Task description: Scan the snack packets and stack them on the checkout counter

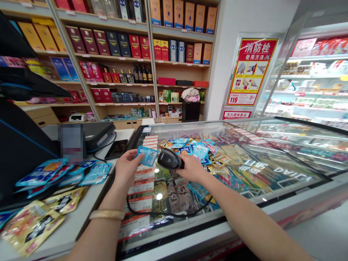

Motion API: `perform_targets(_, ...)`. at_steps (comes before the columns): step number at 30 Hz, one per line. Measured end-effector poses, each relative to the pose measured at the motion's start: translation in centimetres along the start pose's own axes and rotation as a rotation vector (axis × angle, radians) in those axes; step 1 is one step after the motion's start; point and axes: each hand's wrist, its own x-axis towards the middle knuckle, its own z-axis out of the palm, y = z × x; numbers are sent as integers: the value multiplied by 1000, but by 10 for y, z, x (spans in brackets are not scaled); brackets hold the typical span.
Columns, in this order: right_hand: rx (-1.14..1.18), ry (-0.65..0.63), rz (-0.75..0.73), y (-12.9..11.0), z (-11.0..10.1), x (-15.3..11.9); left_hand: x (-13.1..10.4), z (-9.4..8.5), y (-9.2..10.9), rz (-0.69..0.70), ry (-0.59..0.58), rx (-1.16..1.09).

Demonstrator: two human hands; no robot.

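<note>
Between thumb and fingers, my left hand (128, 163) holds a small blue snack packet (147, 156) above the freezer's left edge. My right hand (192, 167) is wrapped round a black barcode scanner (169, 158), whose head points left at the packet, a small gap apart. A black cable (165, 214) loops below the scanner across the glass. Just beyond my right hand, a pile of blue and gold snack packets (199, 151) lies on the glass lid. More blue packets (96, 173) and gold packets (34, 224) lie on the counter at left.
The glass-topped chest freezer (272, 152) stretches to the right. On the counter (89, 203) stand a dark checkout machine (24, 145) and a phone (116, 148). Shelves of boxed bottles (114, 43) line the back wall, and a lit fridge (315, 87) stands at right.
</note>
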Motion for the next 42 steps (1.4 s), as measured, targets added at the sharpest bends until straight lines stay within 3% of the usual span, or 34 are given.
perform_targets(24,-22,-35,-3,0,0,0,1,0,-6,11,-17,4)
perform_targets(28,-10,5,10,2,2,1,4,0,-6,111,56,42)
perform_targets(32,21,35,13,3,2,0,-7,-8,16,328,212,146)
perform_targets(35,40,62,16,4,2,-1,-30,-30,39,528,250,341)
perform_targets(37,44,71,14,5,3,-1,-47,-57,48,717,300,560)
perform_targets(40,48,76,5,5,3,-2,-63,-114,45,1002,406,865)
perform_targets(42,46,81,6,5,3,-2,-66,-156,35,1064,469,999)
